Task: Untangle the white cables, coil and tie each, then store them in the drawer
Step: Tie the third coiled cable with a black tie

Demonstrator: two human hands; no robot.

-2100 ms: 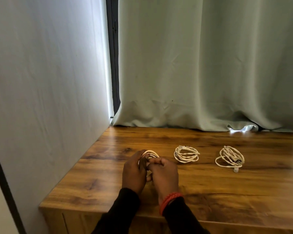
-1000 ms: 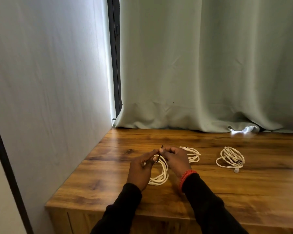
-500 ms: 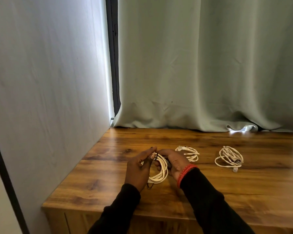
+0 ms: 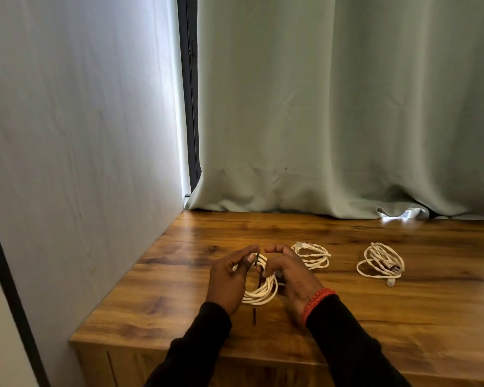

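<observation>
From my head camera, I hold a coil [image 4: 259, 293] of white cable between both hands, just above the table [image 4: 403, 317]. My left hand [image 4: 229, 277] curls round the coil's left side, thumb and forefinger pinching its top where a dark tie [image 4: 256, 258] crosses the strands. My right hand [image 4: 289, 275] grips the right side, fingers curled in over the loops. The forefingers nearly meet above the coil. A dark strip [image 4: 254, 315] hangs below the coil, near my left wrist; it may be the loose end of the tie, though I cannot tell for sure. A red band [image 4: 317, 301] sits on my right wrist, above a black sleeve [image 4: 352, 356].

Just beyond my right hand lies a second coil [image 4: 313, 256], flat on the table, a plug at its far edge. Farther to the right, well apart from my hands, lies a third coil [image 4: 380, 263], a dark tie across it and a plug poking out toward me.

Past my hands a pale curtain [image 4: 333, 107] hangs to the table's far edge. A wall [image 4: 67, 135] rises to the left of my left hand.
</observation>
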